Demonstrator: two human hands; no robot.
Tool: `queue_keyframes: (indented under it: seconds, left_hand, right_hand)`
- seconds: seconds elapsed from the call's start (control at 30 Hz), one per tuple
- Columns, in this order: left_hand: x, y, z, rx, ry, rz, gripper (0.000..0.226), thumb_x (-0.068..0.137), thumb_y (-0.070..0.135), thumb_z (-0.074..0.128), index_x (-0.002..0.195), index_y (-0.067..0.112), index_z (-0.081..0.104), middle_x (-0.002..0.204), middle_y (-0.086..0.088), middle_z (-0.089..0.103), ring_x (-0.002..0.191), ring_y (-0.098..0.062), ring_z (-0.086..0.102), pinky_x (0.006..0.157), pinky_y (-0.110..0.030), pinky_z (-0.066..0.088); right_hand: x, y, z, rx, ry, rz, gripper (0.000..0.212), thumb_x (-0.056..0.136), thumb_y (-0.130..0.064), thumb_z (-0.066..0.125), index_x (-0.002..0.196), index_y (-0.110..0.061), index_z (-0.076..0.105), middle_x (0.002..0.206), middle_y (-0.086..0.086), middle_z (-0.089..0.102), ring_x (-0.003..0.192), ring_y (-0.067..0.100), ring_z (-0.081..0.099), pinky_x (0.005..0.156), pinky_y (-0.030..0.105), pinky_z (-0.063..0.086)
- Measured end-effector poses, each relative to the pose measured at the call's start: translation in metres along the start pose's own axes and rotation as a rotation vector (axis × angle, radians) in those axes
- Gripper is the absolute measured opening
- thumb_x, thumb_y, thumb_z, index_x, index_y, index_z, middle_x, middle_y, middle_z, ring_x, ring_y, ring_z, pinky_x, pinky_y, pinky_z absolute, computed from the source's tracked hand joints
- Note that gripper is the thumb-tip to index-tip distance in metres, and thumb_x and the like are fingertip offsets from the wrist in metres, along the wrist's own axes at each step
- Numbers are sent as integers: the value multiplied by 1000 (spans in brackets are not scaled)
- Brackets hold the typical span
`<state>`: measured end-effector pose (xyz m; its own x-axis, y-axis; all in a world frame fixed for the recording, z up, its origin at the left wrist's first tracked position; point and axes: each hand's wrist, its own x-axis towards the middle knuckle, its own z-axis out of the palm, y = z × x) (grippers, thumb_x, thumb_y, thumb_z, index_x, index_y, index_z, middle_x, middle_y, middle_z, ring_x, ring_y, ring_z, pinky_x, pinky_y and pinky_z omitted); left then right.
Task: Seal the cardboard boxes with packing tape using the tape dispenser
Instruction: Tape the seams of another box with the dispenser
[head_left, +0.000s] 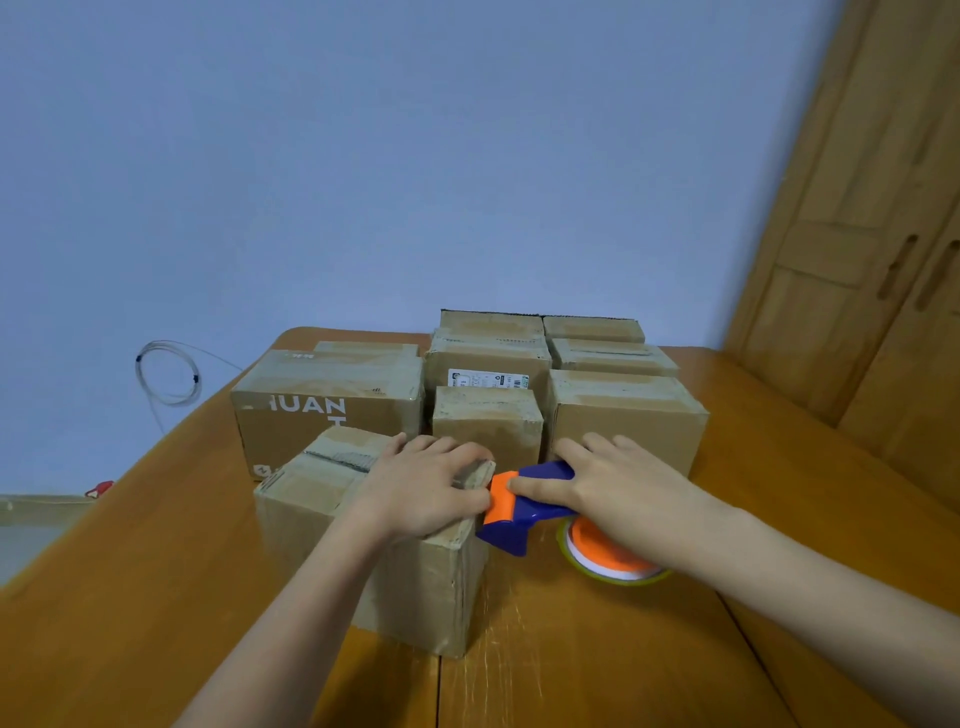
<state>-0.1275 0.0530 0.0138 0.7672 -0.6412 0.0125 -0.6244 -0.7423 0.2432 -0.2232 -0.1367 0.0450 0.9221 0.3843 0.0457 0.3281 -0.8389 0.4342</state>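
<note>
Left hand (426, 486) lies flat, fingers straight, on the near box (363, 525); right hand (618, 488) (palm down) clasps the tape dispenser (524, 512).

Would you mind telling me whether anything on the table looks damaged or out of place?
The nearest box, under the left hand, has worn, frayed edges and an open top seam. A coiled wire hangs on the wall behind. Otherwise nothing stands out.

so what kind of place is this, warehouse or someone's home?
Probably a room in a home, not a warehouse: a wooden table with a small batch of cardboard boxes, a plain painted wall, and wooden cabinet doors on the right.
</note>
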Motion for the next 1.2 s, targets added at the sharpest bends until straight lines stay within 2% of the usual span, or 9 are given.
queue_keyframes:
  seconds: [0.13,0.27,0.4,0.53,0.67,0.83,0.93,1.1,1.2]
  left_hand:
    - [0,-3,1,4,4,-5,84,62,71,20,139,41,35,144,10,42,137,-14,30,116,-42,10]
    - [2,-6,2,16,7,-6,75,70,68,25,139,41,35,145,9,41,137,-15,30,116,-41,11]
    - [3,-8,2,14,13,0,91,57,76,14,139,42,35,143,10,42,136,-15,30,115,-41,11]
    - [4,-8,3,11,40,4,91,55,76,13,136,44,37,142,11,44,135,-15,32,116,-41,14]
    - [4,-8,4,3,39,5,88,55,75,15,134,45,39,140,11,46,134,-15,34,115,-42,16]
    - [3,-13,5,-3,37,20,76,61,71,20,132,48,38,140,13,46,133,-12,34,116,-43,14]
    - [3,-12,5,6,45,13,70,68,69,23,133,48,38,140,13,45,133,-12,34,116,-42,14]
    - [-1,-8,3,15,52,23,91,58,85,12,136,46,38,142,14,45,134,-11,34,116,-40,17]
    - [0,-3,-2,20,-14,-14,101,50,93,17,137,44,36,143,11,44,136,-15,33,115,-42,17]
  right_hand:
    - [-12,-5,25,143,56,87,72,100,-19,47,150,-43,2,138,7,36,120,25,39,96,34,34]
    - [-23,-11,58,253,151,193,102,54,-17,91,140,-35,40,106,1,62,85,16,61,64,26,51]
    - [-29,-20,76,396,139,233,98,70,-5,79,148,-36,28,123,7,56,103,24,57,79,32,49]
    - [-35,-30,83,384,170,300,117,37,-11,96,139,-30,41,107,4,62,85,22,65,61,25,54]
    - [-36,-30,84,310,148,306,119,32,-24,98,137,-30,43,105,1,63,82,18,65,58,23,53]
    - [-47,-29,90,272,7,295,123,17,-42,96,130,-29,50,99,0,66,76,19,66,54,23,53]
    - [-47,-23,90,234,27,287,121,22,-40,97,132,-31,49,101,2,65,80,19,66,57,25,53]
    - [-35,-31,93,187,23,216,114,26,-45,95,130,-33,52,101,1,64,79,18,65,56,25,53]
    - [-26,-33,87,183,45,179,103,42,-42,93,134,-35,47,106,3,63,85,20,64,60,28,53]
